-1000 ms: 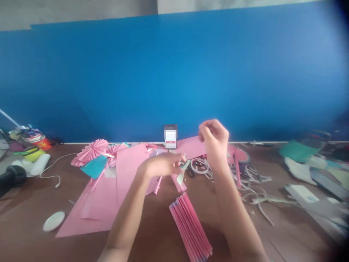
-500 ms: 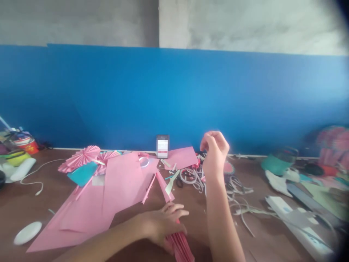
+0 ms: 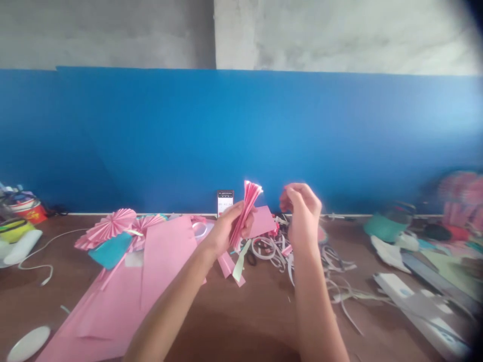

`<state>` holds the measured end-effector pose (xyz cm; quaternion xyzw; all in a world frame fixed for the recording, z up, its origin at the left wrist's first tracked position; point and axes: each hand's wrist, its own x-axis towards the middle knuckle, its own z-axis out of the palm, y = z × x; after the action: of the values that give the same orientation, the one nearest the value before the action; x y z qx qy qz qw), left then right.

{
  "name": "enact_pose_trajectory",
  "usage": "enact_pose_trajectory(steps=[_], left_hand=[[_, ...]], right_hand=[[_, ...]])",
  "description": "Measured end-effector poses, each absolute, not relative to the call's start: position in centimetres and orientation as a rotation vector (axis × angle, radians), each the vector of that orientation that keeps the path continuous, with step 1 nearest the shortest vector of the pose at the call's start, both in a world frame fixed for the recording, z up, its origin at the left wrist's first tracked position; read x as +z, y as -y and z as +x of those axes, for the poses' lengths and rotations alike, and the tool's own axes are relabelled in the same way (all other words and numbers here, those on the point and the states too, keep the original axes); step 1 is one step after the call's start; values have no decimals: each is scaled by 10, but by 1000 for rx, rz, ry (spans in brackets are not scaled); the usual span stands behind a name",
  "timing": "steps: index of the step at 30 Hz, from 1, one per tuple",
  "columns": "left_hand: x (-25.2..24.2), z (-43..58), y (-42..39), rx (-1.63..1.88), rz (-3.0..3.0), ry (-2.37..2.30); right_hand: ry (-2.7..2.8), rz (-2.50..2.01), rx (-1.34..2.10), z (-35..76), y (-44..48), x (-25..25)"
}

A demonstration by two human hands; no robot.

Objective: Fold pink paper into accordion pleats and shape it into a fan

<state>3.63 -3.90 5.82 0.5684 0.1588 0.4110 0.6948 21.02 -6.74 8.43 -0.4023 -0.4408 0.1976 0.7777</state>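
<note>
My left hand (image 3: 228, 226) is closed round the middle of a pink pleated paper fan (image 3: 247, 203), folded into a narrow bundle and held upright above the table. To its right, my right hand (image 3: 304, 208) is raised with the fingers curled together in a pinch. Whatever lies between those fingertips is too small to make out. Below the hands lie pink paper strips (image 3: 226, 264) and a pale green strip (image 3: 240, 261). Behind the left hand, a phone (image 3: 225, 201) leans upright against the blue panel.
Pink paper sheets (image 3: 166, 261) and finished pleated fans (image 3: 113, 226) cover the table's left. White ribbon coils (image 3: 264, 247) and loose strips lie in the middle. A power strip (image 3: 422, 314) and a green container (image 3: 385, 226) are on the right. A blue panel (image 3: 241, 136) stands behind.
My left hand has picked up the pleated paper from the near table edge and raised it to chest height beside the right hand. The right hand stays nearly in place, still pinched.
</note>
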Motion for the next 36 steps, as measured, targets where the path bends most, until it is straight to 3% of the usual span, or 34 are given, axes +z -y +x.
enact_pose_trajectory(steps=[9,15,25,36], left_hand=[[64,61,39,844,982,-295],[55,52,41,1090,1407,-579],[87,23,52,1428,1816,-752],[84,16,46,1286,1921,-746]], right_hand=[[1388,-975,604,182,78,87],[1330,-959,600,177,73,81],[1467,-867,656,189,78,88],[1636,-875,544,202,69,81]])
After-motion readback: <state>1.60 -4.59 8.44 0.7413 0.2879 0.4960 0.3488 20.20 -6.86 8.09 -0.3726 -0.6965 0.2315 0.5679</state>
